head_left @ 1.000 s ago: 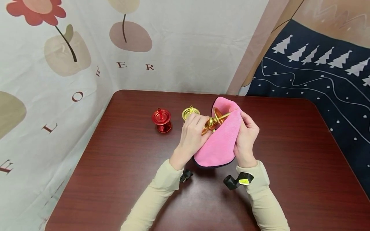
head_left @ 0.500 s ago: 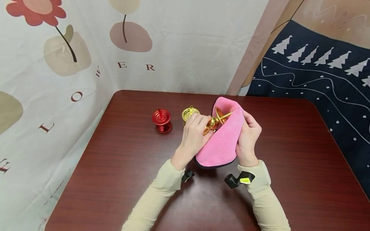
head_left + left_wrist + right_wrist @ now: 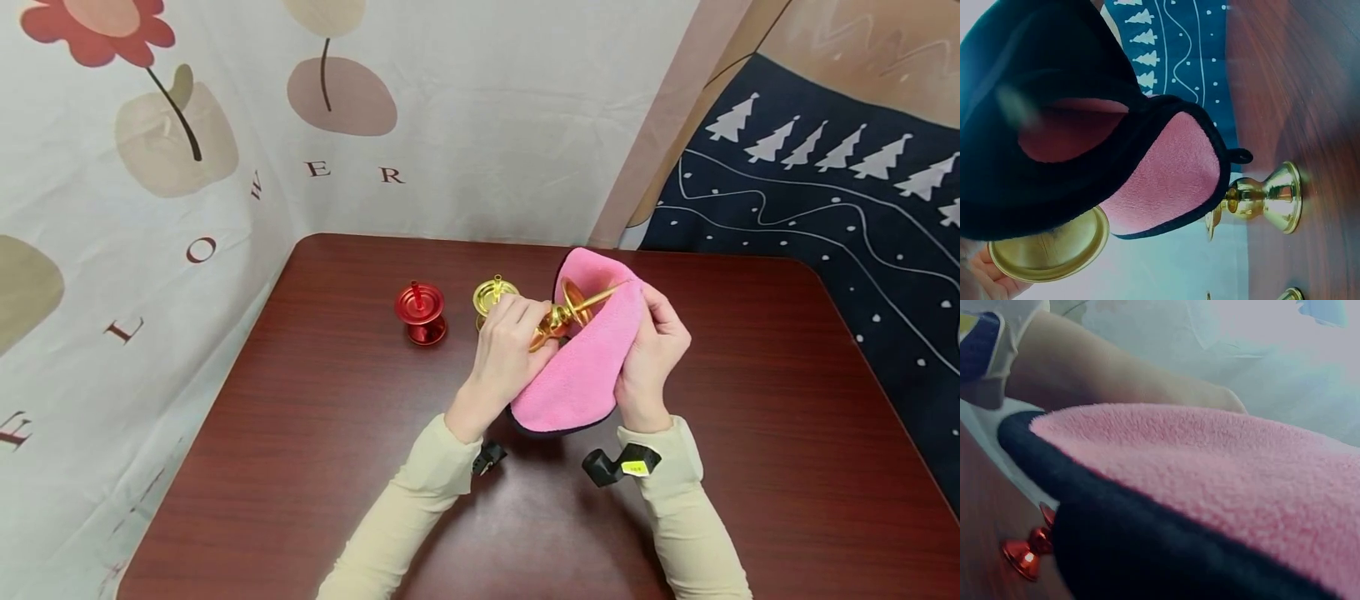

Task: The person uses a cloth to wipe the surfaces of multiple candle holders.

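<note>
My left hand point(image 3: 510, 354) grips a gold candlestick point(image 3: 557, 321) by its lower part, tilted with its spike toward the right. Its round base point(image 3: 1054, 247) shows in the left wrist view beside my fingertips. In my right hand point(image 3: 652, 354) is a pink cloth point(image 3: 581, 379) with a dark edge and dark back, folded around the candlestick's dish and spike. The fingers pinch the cloth near the spike's tip. In the right wrist view the cloth point(image 3: 1197, 456) covers most of that hand.
A red candlestick point(image 3: 420, 312) stands on the brown table point(image 3: 322, 392) at the left. Just behind my left hand is another gold candlestick point(image 3: 491, 293), partly hidden. A further gold candlestick point(image 3: 1272, 197) stands behind the cloth in the left wrist view. Printed curtains point(image 3: 487, 167) border the table.
My right hand and the cloth have shifted a little to the right along the spike. The left hand and its candlestick have moved slightly right too. The standing candlesticks have stayed put.
</note>
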Action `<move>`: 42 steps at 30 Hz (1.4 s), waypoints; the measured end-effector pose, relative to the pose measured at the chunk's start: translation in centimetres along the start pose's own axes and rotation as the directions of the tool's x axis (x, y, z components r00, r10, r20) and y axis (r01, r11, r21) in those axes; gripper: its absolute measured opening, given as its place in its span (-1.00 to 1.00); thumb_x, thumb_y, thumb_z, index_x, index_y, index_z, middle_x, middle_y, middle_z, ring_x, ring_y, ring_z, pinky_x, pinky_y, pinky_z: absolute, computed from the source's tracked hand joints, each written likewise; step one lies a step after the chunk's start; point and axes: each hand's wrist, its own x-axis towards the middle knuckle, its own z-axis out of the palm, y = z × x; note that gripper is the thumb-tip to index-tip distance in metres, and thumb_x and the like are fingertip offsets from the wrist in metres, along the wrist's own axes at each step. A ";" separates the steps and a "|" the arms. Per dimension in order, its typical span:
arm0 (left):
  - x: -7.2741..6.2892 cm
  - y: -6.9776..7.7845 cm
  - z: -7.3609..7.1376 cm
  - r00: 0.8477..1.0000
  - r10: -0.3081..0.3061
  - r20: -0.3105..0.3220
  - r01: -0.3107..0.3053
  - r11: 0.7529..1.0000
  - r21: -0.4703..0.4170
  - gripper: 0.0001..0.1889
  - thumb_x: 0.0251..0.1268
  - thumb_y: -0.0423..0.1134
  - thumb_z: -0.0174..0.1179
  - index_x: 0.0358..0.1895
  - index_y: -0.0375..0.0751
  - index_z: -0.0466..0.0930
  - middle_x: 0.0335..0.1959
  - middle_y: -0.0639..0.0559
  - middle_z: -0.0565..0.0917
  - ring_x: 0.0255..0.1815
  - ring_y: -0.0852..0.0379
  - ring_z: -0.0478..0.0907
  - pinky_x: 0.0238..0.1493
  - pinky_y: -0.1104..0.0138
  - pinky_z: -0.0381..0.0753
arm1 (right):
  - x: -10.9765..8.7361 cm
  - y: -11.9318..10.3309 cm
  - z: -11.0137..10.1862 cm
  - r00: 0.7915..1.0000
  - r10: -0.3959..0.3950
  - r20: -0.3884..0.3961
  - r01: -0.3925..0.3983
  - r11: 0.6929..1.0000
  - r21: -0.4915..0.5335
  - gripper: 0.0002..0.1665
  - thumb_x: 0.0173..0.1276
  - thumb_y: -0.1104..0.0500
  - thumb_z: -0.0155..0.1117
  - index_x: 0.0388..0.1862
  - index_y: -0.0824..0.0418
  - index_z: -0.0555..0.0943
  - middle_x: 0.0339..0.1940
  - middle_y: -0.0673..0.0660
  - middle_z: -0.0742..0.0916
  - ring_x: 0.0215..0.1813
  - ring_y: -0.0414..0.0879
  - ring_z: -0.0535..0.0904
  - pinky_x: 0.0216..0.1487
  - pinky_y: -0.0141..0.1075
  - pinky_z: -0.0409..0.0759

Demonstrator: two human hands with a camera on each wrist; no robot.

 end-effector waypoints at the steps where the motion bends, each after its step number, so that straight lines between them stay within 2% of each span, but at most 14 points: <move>1: 0.0 0.0 0.1 1.000 0.004 -0.001 -0.004 1.000 -0.008 -0.71 -0.13 -0.36 0.36 -0.25 -0.29 0.58 -0.36 -0.05 0.60 -0.26 0.03 0.45 -0.13 0.24 0.43 | 0.1 -0.1 0.0 1.000 -0.030 -0.002 0.030 0.999 -0.029 -0.81 0.20 0.28 0.32 -0.26 0.41 0.69 -0.36 0.17 0.73 -0.30 -0.05 0.56 -0.32 -0.39 0.57; 7: -0.2 0.2 0.2 0.999 -0.013 -0.032 0.011 0.997 -0.075 -0.71 -0.16 -0.38 0.37 -0.27 -0.31 0.59 -0.37 -0.05 0.62 -0.26 0.05 0.48 -0.17 0.27 0.47 | 0.0 -0.6 0.4 0.988 -0.148 0.036 0.151 0.982 -0.116 -0.78 0.24 0.28 0.28 -0.22 0.44 0.66 -0.31 0.20 0.71 -0.23 -0.02 0.58 -0.21 -0.35 0.57; 12: 0.1 0.1 -0.1 0.996 -0.050 -0.067 0.044 0.995 -0.090 -0.70 -0.15 -0.37 0.39 -0.25 -0.33 0.58 -0.36 -0.08 0.63 -0.26 0.03 0.48 -0.21 0.26 0.49 | -0.2 -0.8 0.6 0.989 -0.033 0.141 0.023 0.997 0.069 -0.74 0.23 0.36 0.25 -0.11 0.46 0.61 -0.22 0.24 0.69 -0.23 -0.05 0.60 -0.17 -0.35 0.60; 15: 0.2 0.0 -0.2 0.993 -0.070 -0.092 0.062 0.994 -0.088 -0.69 -0.17 -0.37 0.40 -0.26 -0.34 0.58 -0.38 -0.10 0.62 -0.28 0.01 0.48 -0.23 0.25 0.49 | -0.4 -1.0 0.3 0.967 0.043 0.251 -0.058 0.997 0.052 -0.74 0.30 0.30 0.20 -0.07 0.37 0.64 -0.16 0.19 0.70 -0.17 -0.08 0.59 -0.16 -0.38 0.59; 17: 0.3 -0.1 -0.2 0.991 -0.077 -0.107 0.068 0.994 -0.085 -0.69 -0.17 -0.37 0.40 -0.26 -0.34 0.57 -0.38 -0.10 0.61 -0.27 0.00 0.47 -0.22 0.24 0.48 | -0.6 -1.1 0.1 0.945 0.057 0.322 -0.052 0.998 -0.023 -0.73 0.32 0.28 0.18 -0.04 0.34 0.65 -0.10 0.14 0.70 -0.09 -0.08 0.56 -0.13 -0.40 0.57; 20: 0.4 -0.2 -0.3 0.990 -0.070 -0.120 0.062 0.995 -0.073 -0.70 -0.17 -0.37 0.38 -0.27 -0.35 0.57 -0.37 -0.11 0.61 -0.27 0.01 0.47 -0.20 0.23 0.48 | -1.0 -1.3 -0.2 0.913 0.029 0.407 0.044 0.985 -0.169 -0.71 0.26 0.35 0.21 -0.03 0.37 0.63 -0.02 0.11 0.66 0.05 -0.03 0.50 -0.04 -0.40 0.52; 26: 0.6 -0.4 -0.6 0.987 -0.074 -0.141 0.060 0.994 -0.096 -0.67 -0.17 -0.38 0.39 -0.24 -0.37 0.57 -0.36 -0.13 0.60 -0.26 -0.01 0.46 -0.18 0.21 0.48 | -1.1 -2.0 -0.4 0.850 -0.037 0.525 0.281 0.876 -0.393 -0.68 0.05 0.50 0.32 -0.14 0.52 0.62 0.05 0.22 0.61 0.11 -0.07 0.49 -0.01 -0.43 0.47; 28: 0.6 -0.5 -0.7 0.987 -0.085 -0.135 0.070 0.991 -0.114 -0.67 -0.17 -0.38 0.40 -0.24 -0.38 0.58 -0.35 -0.14 0.61 -0.25 -0.02 0.47 -0.16 0.21 0.47 | -0.9 -2.1 -0.5 0.842 -0.048 0.537 0.307 0.862 -0.404 -0.74 0.08 0.52 0.29 -0.19 0.53 0.63 0.01 0.25 0.63 0.06 -0.12 0.51 -0.03 -0.44 0.47; 30: 0.5 -0.6 -0.7 0.988 -0.095 -0.124 0.078 0.988 -0.130 -0.66 -0.17 -0.37 0.40 -0.23 -0.38 0.58 -0.33 -0.14 0.62 -0.23 -0.02 0.47 -0.14 0.21 0.48 | -0.7 -2.3 -0.6 0.849 -0.051 0.526 0.312 0.852 -0.420 -0.80 0.11 0.53 0.26 -0.24 0.54 0.64 -0.07 0.18 0.67 0.00 -0.16 0.54 -0.06 -0.45 0.47; 32: 0.4 -0.7 -0.8 0.987 -0.106 -0.117 0.087 0.985 -0.150 -0.66 -0.18 -0.37 0.40 -0.23 -0.38 0.59 -0.32 -0.15 0.62 -0.21 -0.03 0.48 -0.12 0.20 0.49 | -0.4 -2.6 -0.8 0.878 -0.032 0.478 0.280 0.845 -0.456 -0.83 0.15 0.50 0.24 -0.25 0.52 0.65 -0.19 0.04 0.71 -0.14 -0.20 0.57 -0.16 -0.46 0.48; 35: 0.3 -0.9 -0.9 0.987 -0.117 -0.112 0.097 0.980 -0.174 -0.64 -0.19 -0.38 0.41 -0.22 -0.37 0.59 -0.32 -0.15 0.62 -0.19 -0.04 0.49 -0.10 0.19 0.49 | 0.0 -3.4 -1.0 0.940 0.048 0.337 0.136 0.854 -0.502 -0.88 0.19 0.42 0.26 -0.29 0.42 0.67 -0.39 -0.11 0.70 -0.33 -0.19 0.54 -0.36 -0.46 0.49; 37: 0.2 -1.1 -1.1 0.986 -0.125 -0.110 0.104 0.978 -0.180 -0.64 -0.18 -0.37 0.42 -0.21 -0.37 0.59 -0.31 -0.15 0.62 -0.17 -0.04 0.49 -0.09 0.20 0.50 | 0.3 -4.1 -1.1 0.965 0.119 0.233 0.010 0.873 -0.488 -0.91 0.20 0.38 0.28 -0.33 0.31 0.69 -0.48 -0.09 0.68 -0.41 -0.17 0.50 -0.44 -0.46 0.49; 39: 0.2 -1.2 -1.2 0.986 -0.129 -0.107 0.108 0.977 -0.181 -0.63 -0.17 -0.36 0.42 -0.19 -0.36 0.58 -0.30 -0.15 0.62 -0.16 -0.04 0.49 -0.09 0.21 0.50 | 0.4 -4.6 -1.2 0.968 0.191 0.163 -0.105 0.896 -0.432 -0.92 0.21 0.34 0.28 -0.35 0.21 0.69 -0.52 -0.02 0.64 -0.45 -0.15 0.49 -0.49 -0.45 0.51; 42: 0.2 -1.4 -1.3 0.985 -0.134 -0.105 0.113 0.976 -0.186 -0.63 -0.16 -0.36 0.42 -0.19 -0.36 0.59 -0.30 -0.15 0.62 -0.16 -0.02 0.48 -0.10 0.23 0.50 | 0.4 -5.1 -1.3 0.954 0.276 0.122 -0.224 0.919 -0.325 -0.92 0.21 0.33 0.29 -0.37 0.17 0.68 -0.56 0.04 0.61 -0.49 -0.17 0.50 -0.50 -0.44 0.53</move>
